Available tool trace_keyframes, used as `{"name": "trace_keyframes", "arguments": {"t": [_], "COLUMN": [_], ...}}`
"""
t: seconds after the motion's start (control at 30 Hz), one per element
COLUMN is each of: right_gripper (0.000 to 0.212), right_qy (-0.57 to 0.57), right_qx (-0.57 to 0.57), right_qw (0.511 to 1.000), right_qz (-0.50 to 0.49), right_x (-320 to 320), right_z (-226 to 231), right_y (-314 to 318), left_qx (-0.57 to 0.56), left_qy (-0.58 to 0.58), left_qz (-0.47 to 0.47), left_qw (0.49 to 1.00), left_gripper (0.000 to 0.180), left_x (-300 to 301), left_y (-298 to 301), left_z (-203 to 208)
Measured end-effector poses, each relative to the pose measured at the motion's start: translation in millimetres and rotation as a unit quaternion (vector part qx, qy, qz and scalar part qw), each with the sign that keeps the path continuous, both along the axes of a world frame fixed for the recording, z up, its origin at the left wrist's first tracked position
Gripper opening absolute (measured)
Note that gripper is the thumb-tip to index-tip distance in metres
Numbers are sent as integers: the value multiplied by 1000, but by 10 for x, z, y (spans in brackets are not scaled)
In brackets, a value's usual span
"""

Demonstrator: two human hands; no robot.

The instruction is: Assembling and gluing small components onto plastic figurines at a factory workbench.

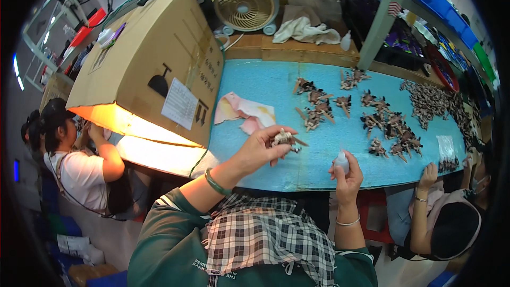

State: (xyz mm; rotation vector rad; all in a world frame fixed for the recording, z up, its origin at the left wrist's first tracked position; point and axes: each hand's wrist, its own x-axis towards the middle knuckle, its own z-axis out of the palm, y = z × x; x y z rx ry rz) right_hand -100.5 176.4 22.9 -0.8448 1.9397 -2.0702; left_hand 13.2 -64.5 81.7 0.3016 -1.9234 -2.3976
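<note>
My left hand (260,151) is closed on a small pale figurine (283,137), gripped between thumb and fingers, with a thin brown piece sticking out to its right. In my right hand (348,181) is a small white squeeze bottle (341,163), held upright with its narrow nozzle pointing up. A short gap separates the two hands over the blue table mat (255,178). Beyond them lie several brown and black figurines (317,107) in loose groups, with more figurines (396,127) to the right. A pink and yellow cloth (245,110) rests just past my left hand.
A large cardboard box (154,58), lit inside, stands at the left. At the back are a fan (246,8), a pale rag (305,31) and a metal post (388,19). Small parts (430,101) are heaped at far right. Co-workers sit on both sides.
</note>
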Motion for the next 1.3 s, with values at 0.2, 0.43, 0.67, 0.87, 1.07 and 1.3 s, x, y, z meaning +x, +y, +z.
{"name": "trace_keyframes", "arguments": {"t": [0.2, 0.43, 0.67, 0.87, 1.07, 1.3], "right_gripper": [35, 37, 37, 31, 30, 29], "right_qy": [108, 337, 441, 437, 443, 450], "right_qx": [40, 35, 61, 79, 80, 84], "right_qw": [993, 941, 895, 896, 892, 888], "right_qz": [28, 20, 34, 34, 39, 45], "right_x": [506, 792, 914, 1010, 1045, 1058], "right_z": [486, 560, 642, 672, 672, 678], "right_y": [-175, -189, -246, -281, -335, -342], "left_qx": [45, 18, 1, 10, -13, -25], "left_qy": [32, 22, 41, 25, 47, 59], "left_qz": [72, 110, 126, 110, 142, 150], "left_qw": [996, 994, 991, 994, 989, 987], "left_gripper": [28, 33, 36, 42, 38, 38], "left_x": [523, 858, 1024, 1119, 1151, 1176], "left_y": [207, 196, 146, 94, 102, 99], "left_z": [-166, -257, -321, -332, -360, -371]}}
